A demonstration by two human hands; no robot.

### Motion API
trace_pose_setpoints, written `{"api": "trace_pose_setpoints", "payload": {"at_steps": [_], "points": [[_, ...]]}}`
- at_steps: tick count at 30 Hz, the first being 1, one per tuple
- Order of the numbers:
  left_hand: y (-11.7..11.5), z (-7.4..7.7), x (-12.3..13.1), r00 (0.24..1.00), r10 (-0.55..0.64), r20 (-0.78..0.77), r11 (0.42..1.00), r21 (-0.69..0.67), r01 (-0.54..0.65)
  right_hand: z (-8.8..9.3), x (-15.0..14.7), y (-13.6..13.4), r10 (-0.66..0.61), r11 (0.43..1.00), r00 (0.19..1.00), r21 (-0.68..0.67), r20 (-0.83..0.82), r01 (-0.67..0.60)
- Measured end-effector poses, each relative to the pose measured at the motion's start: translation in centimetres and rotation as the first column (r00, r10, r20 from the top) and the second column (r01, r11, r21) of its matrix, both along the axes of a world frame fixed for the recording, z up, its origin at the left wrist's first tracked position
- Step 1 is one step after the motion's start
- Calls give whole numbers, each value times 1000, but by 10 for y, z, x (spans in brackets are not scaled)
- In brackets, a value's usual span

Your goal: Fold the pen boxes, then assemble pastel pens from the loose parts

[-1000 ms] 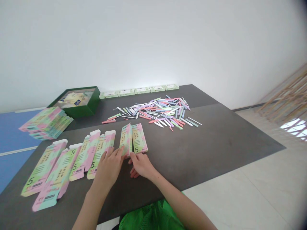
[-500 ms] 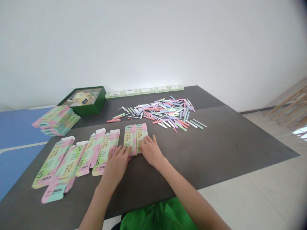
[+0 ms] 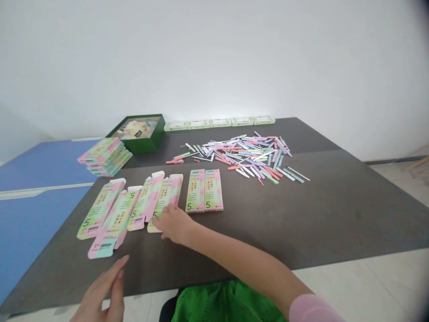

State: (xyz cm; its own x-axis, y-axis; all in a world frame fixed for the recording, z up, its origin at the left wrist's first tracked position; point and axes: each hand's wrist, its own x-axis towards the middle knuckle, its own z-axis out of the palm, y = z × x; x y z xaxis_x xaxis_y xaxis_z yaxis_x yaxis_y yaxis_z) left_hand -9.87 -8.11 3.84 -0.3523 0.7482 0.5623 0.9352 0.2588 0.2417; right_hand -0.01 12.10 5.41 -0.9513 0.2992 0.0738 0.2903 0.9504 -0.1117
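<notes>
Two assembled pastel pink-and-green boxes lie side by side on the dark table. Left of them lie several flat unfolded cartons, the nearest one touched at its near end by my right hand, whose fingers curl loosely over it. My left hand hovers at the table's near edge, fingers stretched out, holding nothing. A pile of pastel pens is spread farther back.
A green tray stands at the back left beside a stack of flat cartons. A row of small green boxes lines the far edge. A blue table adjoins on the left. Tiled floor lies to the right.
Both hands left the two assembled boxes. My right hand moved left onto the nearest flat carton; my left hand drew back to the near table edge. The view shifted left.
</notes>
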Motion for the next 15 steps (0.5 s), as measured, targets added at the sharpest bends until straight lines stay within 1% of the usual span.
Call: {"api": "trace_pose_setpoints", "payload": {"at_steps": [2, 4, 9, 12, 15], "points": [[6, -1, 1, 999, -54, -7, 998, -43, 54, -5, 2, 1, 10, 1000, 1000, 0, 7, -10], [17, 0, 3, 997, -74, -4, 995, -71, 73, -8, 5, -1, 33, 999, 999, 12, -7, -33], [50, -1, 8, 995, -101, 19, 989, -107, 102, -6, 17, -15, 104, 993, 992, 71, -76, -98], [58, 1, 12, 992, -121, 31, 988, -98, 123, 6, 32, -21, 85, 991, 986, 115, -144, -68], [55, 11, 19, 994, -103, 49, 995, 7, 102, 28, 52, -21, 28, 989, 975, 148, -221, 6]]}}
